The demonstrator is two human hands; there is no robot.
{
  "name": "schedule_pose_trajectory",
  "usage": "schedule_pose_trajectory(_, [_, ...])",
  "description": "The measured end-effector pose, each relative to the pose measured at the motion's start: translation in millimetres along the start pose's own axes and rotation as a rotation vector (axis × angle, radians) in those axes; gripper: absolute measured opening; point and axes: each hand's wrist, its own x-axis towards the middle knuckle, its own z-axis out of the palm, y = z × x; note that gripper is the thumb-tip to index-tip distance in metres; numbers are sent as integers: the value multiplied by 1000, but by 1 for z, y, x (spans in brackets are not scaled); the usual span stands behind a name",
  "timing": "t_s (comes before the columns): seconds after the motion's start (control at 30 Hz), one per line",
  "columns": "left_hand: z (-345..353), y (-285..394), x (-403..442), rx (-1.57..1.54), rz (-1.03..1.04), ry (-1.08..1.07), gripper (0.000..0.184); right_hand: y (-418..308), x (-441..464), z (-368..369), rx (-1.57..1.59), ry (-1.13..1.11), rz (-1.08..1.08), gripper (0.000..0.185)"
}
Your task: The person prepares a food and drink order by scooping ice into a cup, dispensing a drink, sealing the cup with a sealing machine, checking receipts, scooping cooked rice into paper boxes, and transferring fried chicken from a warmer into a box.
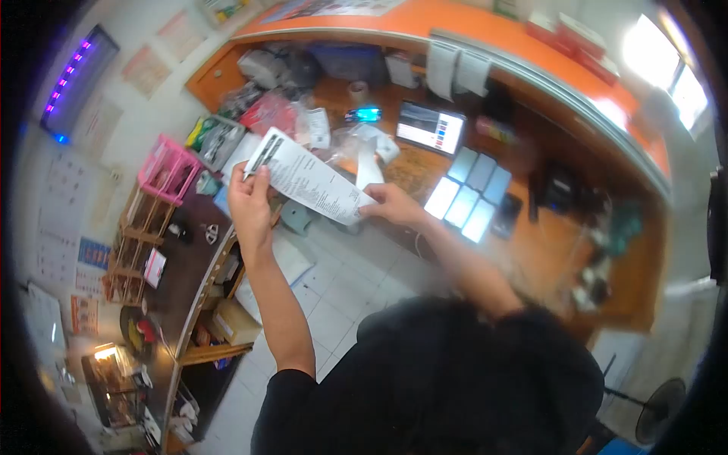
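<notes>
I'm standing in what looks like a small shop, behind its counter: a long orange top (497, 36) curves above a wooden desk (547, 249) bearing a lit screen (425, 127) and flat, phone-like panels (476, 220). There's a receipt-like printed slip (312, 178), and posters (146, 70) line the wall.

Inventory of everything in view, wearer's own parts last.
Printed paper: one, white, between the hands
Wooden desk: one, orange-brown, beyond the hands
Lit screen: one, dark and white, on the desk
Pale panels: six, bluish-white, near the screen
Tape roll: one, tan, desk's far side
Bags and clutter: uncountable, mixed, far left of desk
Orange counter: one, orange, top
Pink basket: one, pink, left
Fan: one, dark, lower right
Smaller items: too blurred to count
Black shirt: one, black, bottom
Left hand: one, bare, paper's upper-left end
Right hand: one, bare, paper's lower-right end
</notes>
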Motion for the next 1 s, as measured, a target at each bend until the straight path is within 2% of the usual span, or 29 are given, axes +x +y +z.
schedule_pose_trajectory(0.03, [-28, -13, 4, 8, 8, 34, 15, -8, 1, 6, -75, -11, -16, 19])
schedule_pose_trajectory(0.1, [-69, -22, -1, 129, -27, 297, 15, -10, 4, 20, -67, -42, 6, 17])
schedule_pose_trajectory(0.13, [-80, -24, -7, 137, -27, 328, 15, -11, 6, 27, -67, -74, 2, 17])
schedule_pose_trajectory(0.2, [-77, -22, -21, 668, 366, 663, 33, -28, 8, 37, -213, -47, -216, 29])
schedule_pose_trajectory(0.23, [-70, -23, -27, 937, 561, 810, 42, -38, 10, 41, -212, -64, -217, 29])
schedule_pose_trajectory(0.27, [-58, -16, -38, 791, 551, 546, 54, -55, 8, 44, -316, -134, -201, 28])
schedule_pose_trajectory(0.3, [-38, -14, -47, 761, 518, 332, 48, -71, 5, 46, -424, -203, -179, 27])
schedule_pose_trajectory(0.33, [-26, -6, -52, 784, 452, -108, 42, -86, 4, 49, -536, -219, -249, 25])
schedule_pose_trajectory(0.4, [-7, -28, -63, 896, 454, -467, 24, -103, 0, 51, -614, -216, -294, 27])
schedule_pose_trajectory(0.43, [-2, -35, -62, 884, 456, -455, 24, -108, -1, 46, -679, -195, -352, 28])
schedule_pose_trajectory(0.47, [3, -35, -58, 857, 342, -509, 19, -113, -5, 42, -729, -129, -495, 20])
schedule_pose_trajectory(0.5, [9, -34, -53, 833, 231, -572, 17, -120, -9, 35, -737, -122, -497, 20])
schedule_pose_trajectory(0.57, [14, -34, -43, 792, 297, -609, 18, -134, -21, 23, -713, -127, -255, 20])
schedule_pose_trajectory(0.67, [35, -36, -35, 651, 291, -721, 20, -124, -30, 4, -676, -32, -351, 19])
schedule_pose_trajectory(0.83, [74, -17, -30, 437, 121, -704, 20, -126, -44, -31, -642, 63, -470, 15])
schedule_pose_trajectory(0.9, [89, -27, -29, 369, 121, -701, 20, -125, -49, -40, -725, 137, -583, 13])
schedule_pose_trajectory(1.0, [107, -31, -28, 256, 136, -673, 20, -132, -61, -49, -679, 246, -611, 14])
